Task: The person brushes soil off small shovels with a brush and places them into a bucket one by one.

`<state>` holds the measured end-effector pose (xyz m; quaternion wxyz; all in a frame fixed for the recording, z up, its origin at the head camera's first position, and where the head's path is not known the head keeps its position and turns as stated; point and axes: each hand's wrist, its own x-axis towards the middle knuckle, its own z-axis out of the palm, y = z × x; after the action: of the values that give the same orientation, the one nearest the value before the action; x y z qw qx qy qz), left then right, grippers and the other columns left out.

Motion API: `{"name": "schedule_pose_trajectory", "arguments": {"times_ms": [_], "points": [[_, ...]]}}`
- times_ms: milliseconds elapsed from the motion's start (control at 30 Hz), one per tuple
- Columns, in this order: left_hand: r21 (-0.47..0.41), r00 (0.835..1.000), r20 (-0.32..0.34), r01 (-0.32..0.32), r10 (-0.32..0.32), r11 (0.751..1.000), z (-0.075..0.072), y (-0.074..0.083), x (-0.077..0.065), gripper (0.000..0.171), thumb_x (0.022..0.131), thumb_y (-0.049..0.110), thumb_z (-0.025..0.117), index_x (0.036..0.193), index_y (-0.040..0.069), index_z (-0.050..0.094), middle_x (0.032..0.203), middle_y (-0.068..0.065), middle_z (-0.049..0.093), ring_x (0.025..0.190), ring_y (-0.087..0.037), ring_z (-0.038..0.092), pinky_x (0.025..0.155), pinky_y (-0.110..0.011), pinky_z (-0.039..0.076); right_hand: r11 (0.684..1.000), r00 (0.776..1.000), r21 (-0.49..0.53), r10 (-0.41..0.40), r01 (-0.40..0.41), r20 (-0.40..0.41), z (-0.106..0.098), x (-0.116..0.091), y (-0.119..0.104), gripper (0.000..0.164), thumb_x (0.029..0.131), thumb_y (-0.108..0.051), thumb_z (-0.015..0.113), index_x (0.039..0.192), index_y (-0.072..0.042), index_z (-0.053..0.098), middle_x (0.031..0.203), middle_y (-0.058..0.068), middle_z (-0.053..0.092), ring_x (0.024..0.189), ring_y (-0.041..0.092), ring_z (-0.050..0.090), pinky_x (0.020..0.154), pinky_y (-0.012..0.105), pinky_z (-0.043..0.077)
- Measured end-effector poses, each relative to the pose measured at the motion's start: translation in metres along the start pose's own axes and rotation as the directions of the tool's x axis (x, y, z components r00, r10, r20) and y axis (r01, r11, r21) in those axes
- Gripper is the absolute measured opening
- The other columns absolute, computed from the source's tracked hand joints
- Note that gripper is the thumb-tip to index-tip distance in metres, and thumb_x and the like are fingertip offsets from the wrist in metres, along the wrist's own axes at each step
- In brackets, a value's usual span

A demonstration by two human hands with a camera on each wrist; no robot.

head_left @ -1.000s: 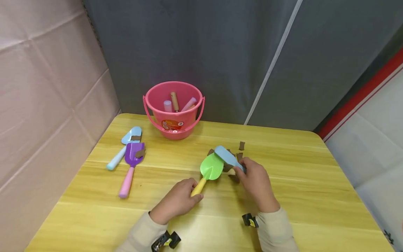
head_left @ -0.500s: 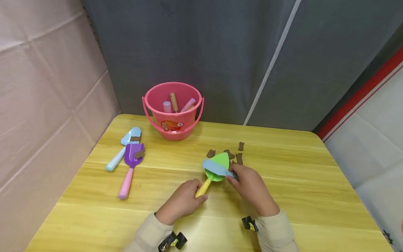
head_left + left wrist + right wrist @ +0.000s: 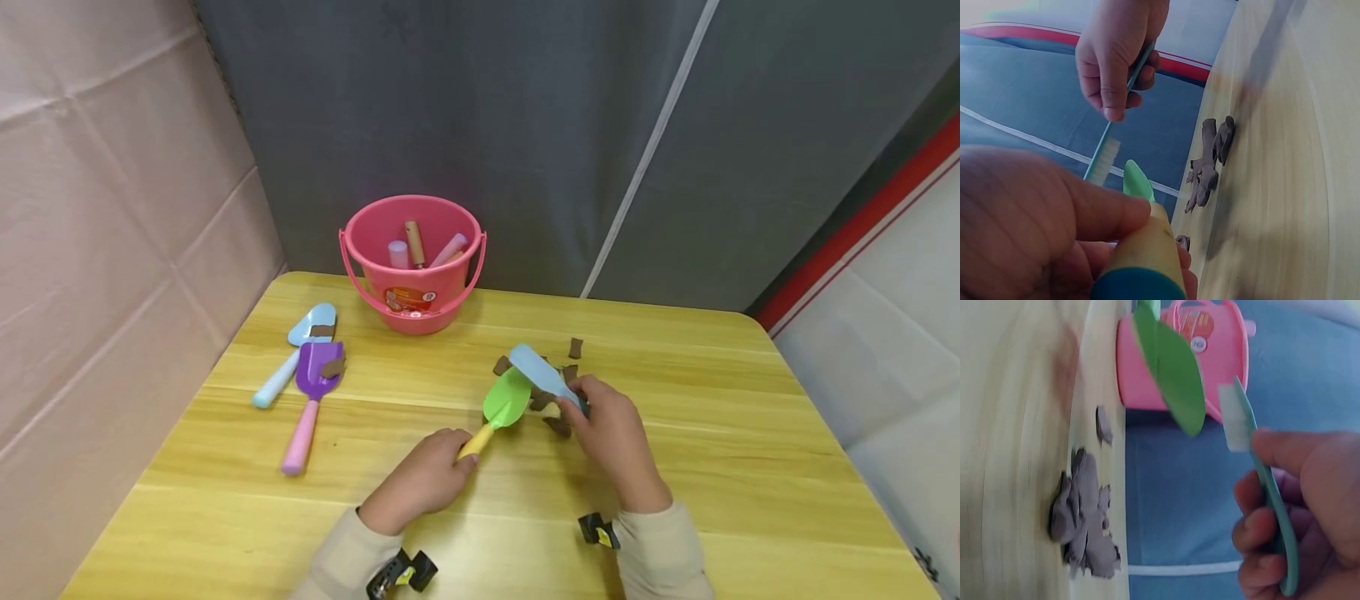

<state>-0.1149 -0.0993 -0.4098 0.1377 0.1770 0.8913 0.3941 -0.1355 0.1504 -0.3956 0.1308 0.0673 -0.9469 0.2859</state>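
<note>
My left hand grips the yellow handle of a green toy shovel, fingers wrapped round it. In the right wrist view the shovel's blade hangs above the table, in front of the bucket. With my right hand I hold a light blue brush; its white bristles point toward the shovel in that view. Under the brush and beside the shovel lies a small heap of brown clay-like pieces. One separate brown piece lies just beyond it.
A pink bucket with several handles poking up inside stands at the back. On the left, a purple shovel with a pink handle overlaps a light blue shovel, each bearing a brown piece. A dark curtain hangs behind the table.
Half a second ago the brush swept left across the shovel's blade; now it is back to the right, over the brown pieces. The shovel shifted right, then back left and tilted.
</note>
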Motion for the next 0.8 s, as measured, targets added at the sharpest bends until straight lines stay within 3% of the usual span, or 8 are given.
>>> {"name": "schedule_pose_trajectory", "arguments": {"times_ms": [167, 267, 333, 600, 667, 800], "points": [[0.025, 1.0, -0.01, -0.015, 0.015, 1.0, 0.0, -0.001, 0.0, 0.025, 0.098, 0.011, 0.059, 0.117, -0.006, 0.061, 0.091, -0.005, 0.056, 0.078, -0.019, 0.05, 0.07, -0.039, 0.046, 0.993, 0.984, -0.007, -0.117, 0.119, 0.132, 0.006, -0.004, -0.012, 0.014, 0.089, -0.016, 0.076, 0.095, -0.01, 0.066, 0.076, -0.005, 0.058, 0.062, 0.012, 0.046, 0.057, 0.029, 0.041], [0.034, 1.0, -0.017, -0.011, 0.011, 0.999, 0.0, -0.001, 0.0, 0.026, 0.098, 0.012, 0.06, 0.117, -0.005, 0.061, 0.092, -0.005, 0.056, 0.079, -0.019, 0.051, 0.071, -0.039, 0.046, 0.991, 0.977, -0.02, -0.127, 0.133, 0.174, 0.009, -0.004, -0.015, 0.013, 0.088, -0.017, 0.077, 0.092, -0.013, 0.065, 0.075, -0.006, 0.056, 0.063, 0.012, 0.046, 0.058, 0.029, 0.041], [0.038, 1.0, -0.021, 0.003, -0.003, 0.999, 0.0, -0.001, 0.0, 0.026, 0.097, 0.012, 0.061, 0.118, -0.004, 0.062, 0.092, -0.005, 0.056, 0.079, -0.018, 0.051, 0.071, -0.039, 0.046, 0.994, 0.981, -0.038, -0.097, 0.105, 0.166, 0.009, -0.004, -0.014, 0.014, 0.088, -0.017, 0.077, 0.093, -0.012, 0.065, 0.074, -0.005, 0.056, 0.061, 0.013, 0.046, 0.057, 0.03, 0.04], [0.055, 0.998, -0.052, 0.028, -0.025, 0.998, 0.001, -0.002, 0.0, 0.023, 0.094, 0.013, 0.066, 0.114, 0.001, 0.064, 0.09, -0.002, 0.055, 0.075, -0.017, 0.049, 0.067, -0.036, 0.043, 0.991, 1.0, -0.129, 0.028, -0.027, 0.003, 0.002, -0.001, -0.005, 0.017, 0.091, -0.017, 0.073, 0.099, -0.004, 0.066, 0.074, 0.003, 0.058, 0.06, 0.019, 0.047, 0.053, 0.033, 0.039], [0.066, 0.997, -0.067, 0.027, -0.023, 0.997, 0.0, -0.002, 0.0, 0.023, 0.093, 0.013, 0.067, 0.113, 0.001, 0.064, 0.091, -0.003, 0.056, 0.077, -0.017, 0.05, 0.069, -0.037, 0.044, 0.993, 1.0, -0.121, 0.007, -0.008, -0.003, 0.002, -0.002, -0.006, 0.017, 0.09, -0.017, 0.074, 0.099, -0.004, 0.067, 0.074, 0.002, 0.058, 0.06, 0.018, 0.047, 0.053, 0.033, 0.04], [0.075, 0.995, -0.098, 0.036, -0.029, 0.997, -0.004, -0.002, 0.001, 0.023, 0.092, 0.011, 0.069, 0.112, 0.001, 0.064, 0.091, -0.004, 0.057, 0.077, -0.018, 0.051, 0.069, -0.038, 0.045, 0.991, 0.989, -0.087, -0.094, 0.105, 0.116, 0.007, -0.005, -0.012, 0.015, 0.089, -0.018, 0.076, 0.097, -0.009, 0.066, 0.077, -0.003, 0.057, 0.062, 0.014, 0.046, 0.056, 0.031, 0.041]]}}
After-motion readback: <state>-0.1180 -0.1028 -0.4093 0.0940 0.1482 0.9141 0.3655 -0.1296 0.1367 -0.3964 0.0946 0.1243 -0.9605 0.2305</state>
